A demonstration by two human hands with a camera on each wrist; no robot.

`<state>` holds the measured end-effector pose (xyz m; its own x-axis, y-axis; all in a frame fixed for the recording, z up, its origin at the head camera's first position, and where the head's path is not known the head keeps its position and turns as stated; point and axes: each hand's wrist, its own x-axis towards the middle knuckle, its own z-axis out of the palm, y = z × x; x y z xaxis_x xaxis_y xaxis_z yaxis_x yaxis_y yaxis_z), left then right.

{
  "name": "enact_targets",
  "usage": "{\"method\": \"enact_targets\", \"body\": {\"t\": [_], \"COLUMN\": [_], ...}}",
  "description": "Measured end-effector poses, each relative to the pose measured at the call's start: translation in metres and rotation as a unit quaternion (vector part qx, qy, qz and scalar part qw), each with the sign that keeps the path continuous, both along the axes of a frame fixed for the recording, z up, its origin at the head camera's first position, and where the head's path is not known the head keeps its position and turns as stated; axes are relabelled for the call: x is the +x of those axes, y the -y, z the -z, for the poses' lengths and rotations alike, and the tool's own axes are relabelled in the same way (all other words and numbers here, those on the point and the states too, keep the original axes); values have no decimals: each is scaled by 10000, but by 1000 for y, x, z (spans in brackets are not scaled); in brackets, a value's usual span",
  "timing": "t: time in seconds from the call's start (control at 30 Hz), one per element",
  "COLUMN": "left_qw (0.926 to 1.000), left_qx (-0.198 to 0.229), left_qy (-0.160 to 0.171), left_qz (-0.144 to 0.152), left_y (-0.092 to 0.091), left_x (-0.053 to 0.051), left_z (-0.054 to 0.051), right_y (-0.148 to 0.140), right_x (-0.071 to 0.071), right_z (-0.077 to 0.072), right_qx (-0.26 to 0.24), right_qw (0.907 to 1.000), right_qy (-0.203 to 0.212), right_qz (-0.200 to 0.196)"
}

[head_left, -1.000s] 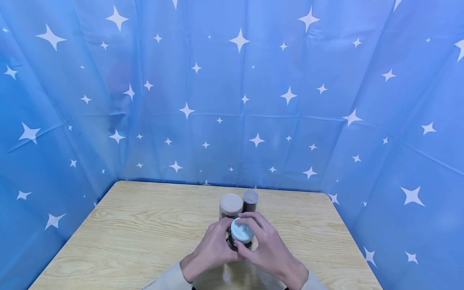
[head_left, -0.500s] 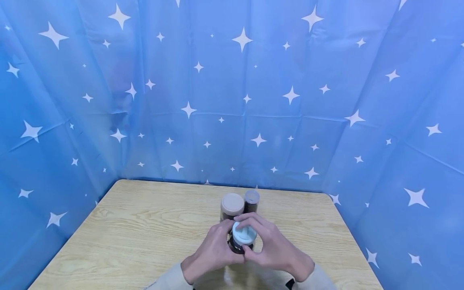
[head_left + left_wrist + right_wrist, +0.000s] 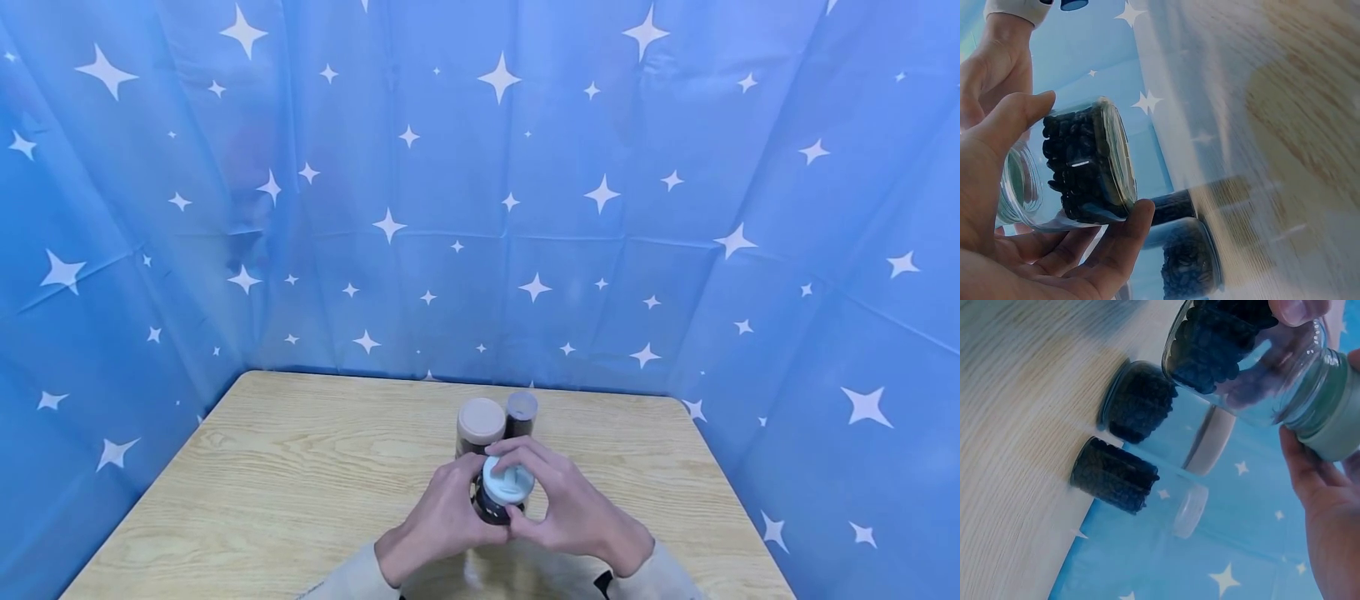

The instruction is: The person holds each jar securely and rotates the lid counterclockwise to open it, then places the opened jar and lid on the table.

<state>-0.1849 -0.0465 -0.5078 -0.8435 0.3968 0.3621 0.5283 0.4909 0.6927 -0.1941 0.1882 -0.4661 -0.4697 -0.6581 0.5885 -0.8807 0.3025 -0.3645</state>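
My left hand [image 3: 446, 517] grips a clear glass jar [image 3: 1038, 215] part filled with black beans [image 3: 1082, 165], thumb on one side and fingers on the other. The jar is held a little above the table. On its top sits a light blue lid [image 3: 508, 482] with a raised ridge. My right hand [image 3: 562, 504] holds this lid by the rim, its thumb on the near side and bent fingers on the far side. In the right wrist view the lid [image 3: 1335, 428] sits on the jar's neck, partly behind the fingers.
Behind the held jar, a pink-lidded jar [image 3: 481, 419] and a narrower jar [image 3: 521, 408] with a translucent lid stand side by side, both part filled with dark contents. The wood-grain table [image 3: 322, 467] meets a blue star-patterned curtain [image 3: 450, 183] at its far edge.
Both hands and the jar have shifted slightly right in the head view. My right thumb has moved rightward along the lid's near rim, and the lid's ridge shows at another angle.
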Motion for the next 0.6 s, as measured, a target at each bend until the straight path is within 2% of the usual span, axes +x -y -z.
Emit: {"method": "enact_targets", "body": {"t": [0.23, 0.6], "left_qw": [10000, 9999], "left_qx": [8, -79], "left_qy": [13, 7], "left_qz": [1, -128], "left_y": [-1, -1], "left_x": [-2, -1], "left_z": [0, 0], "right_y": [-2, -5], "right_x": [0, -3], "right_z": [-1, -4], "right_qx": [-27, -224], "right_qw": [10000, 9992], "right_qy": [18, -270], "right_qz": [56, 207]}}
